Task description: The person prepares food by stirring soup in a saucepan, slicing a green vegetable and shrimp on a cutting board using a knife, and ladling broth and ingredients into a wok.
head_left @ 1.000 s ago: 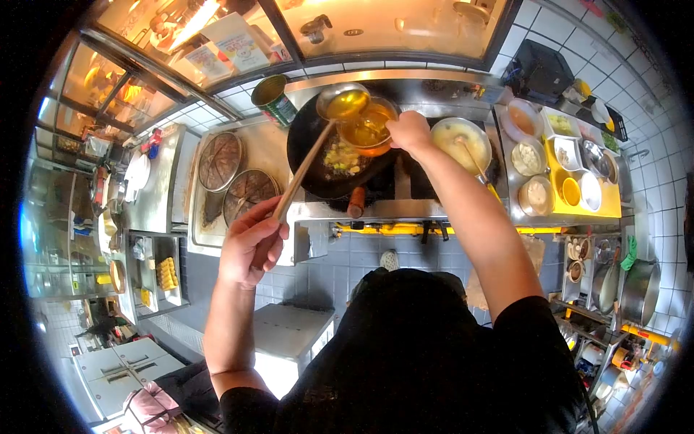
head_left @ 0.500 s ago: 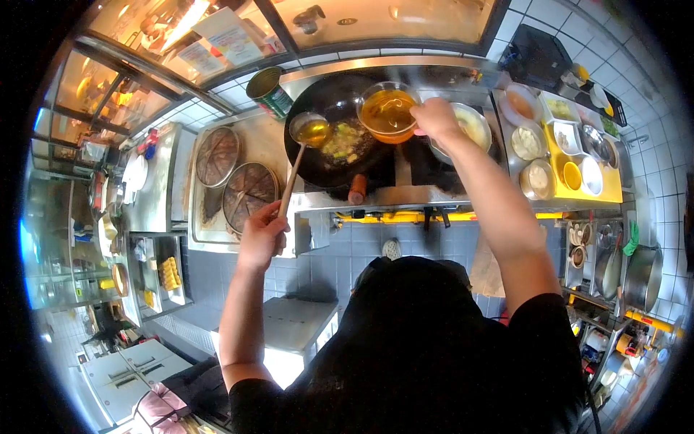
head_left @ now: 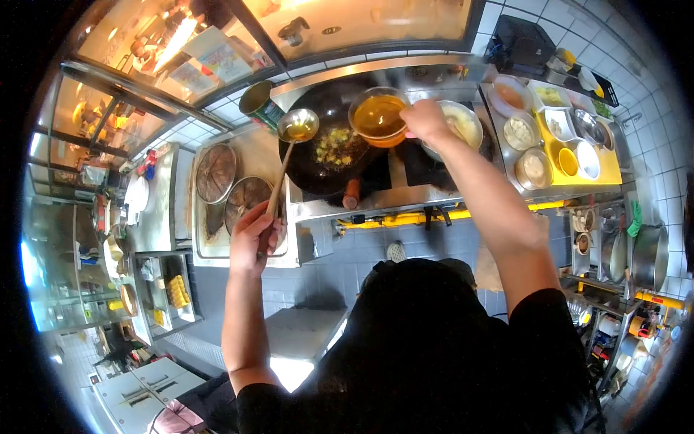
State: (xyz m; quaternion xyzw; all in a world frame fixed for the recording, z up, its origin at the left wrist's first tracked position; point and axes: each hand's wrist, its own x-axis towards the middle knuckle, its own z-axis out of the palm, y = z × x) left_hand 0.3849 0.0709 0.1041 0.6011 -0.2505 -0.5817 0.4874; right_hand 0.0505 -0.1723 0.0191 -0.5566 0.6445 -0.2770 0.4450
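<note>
My left hand (head_left: pixel 254 233) is wrapped round the wooden handle of a ladle (head_left: pixel 298 126), whose metal bowl holds some yellow liquid above the left side of a black wok (head_left: pixel 306 170). Chopped, browned food (head_left: pixel 341 148) lies in the middle of the wok. With my right hand (head_left: pixel 428 121) I grip the right edge of a clear bowl (head_left: pixel 379 116) of amber liquid, held over the wok's upper right part. Behind my right hand, a pot (head_left: pixel 463 124) of pale liquid sits on the stove. The wok's wooden handle (head_left: pixel 351 194) points toward me.
Left of the wok, two round mesh-like discs (head_left: pixel 216 173) rest on a metal tray. A green can (head_left: pixel 262 105) stands behind the wok. Several containers, including a yellow cup (head_left: pixel 567 161), are on the right counter. A yellow pipe (head_left: pixel 390 218) runs along the stove front.
The ladle has moved left and away from the bowl, over the wok's left edge. The bowl was beside the ladle earlier, then shifted right; it is now slightly further left. The liquid in the ladle looks less.
</note>
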